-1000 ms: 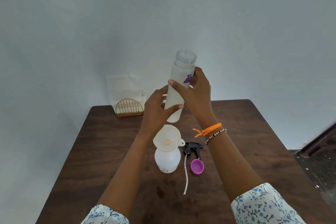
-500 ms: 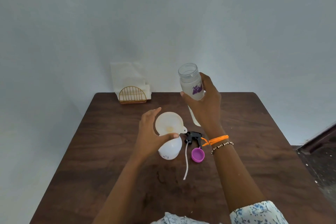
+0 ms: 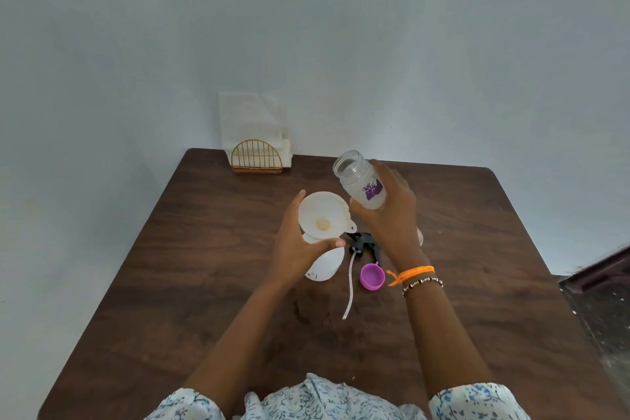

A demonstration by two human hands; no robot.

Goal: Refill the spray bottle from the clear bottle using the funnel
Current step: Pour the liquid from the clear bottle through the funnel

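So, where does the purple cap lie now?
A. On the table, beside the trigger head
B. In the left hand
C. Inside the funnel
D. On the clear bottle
A: the purple cap lies open side up on the table, just in front of the black trigger head.

The middle of the tabletop [image 3: 191, 283] is crowded: the spray bottle [image 3: 324, 268] with the funnel [image 3: 322, 215] on top, the left hand [image 3: 300, 242] wrapped round it, and just to its right the black trigger head [image 3: 363, 244] with its white tube [image 3: 349, 283] and the purple cap [image 3: 372, 277]. The right hand [image 3: 392, 215] holds the clear bottle [image 3: 361, 184] tilted above and just right of the funnel, leaving only a narrow gap between them. Bare wood lies open along the left side, the right side and the near edge between the forearms, while the napkin holder [image 3: 256, 157] blocks the far left corner.
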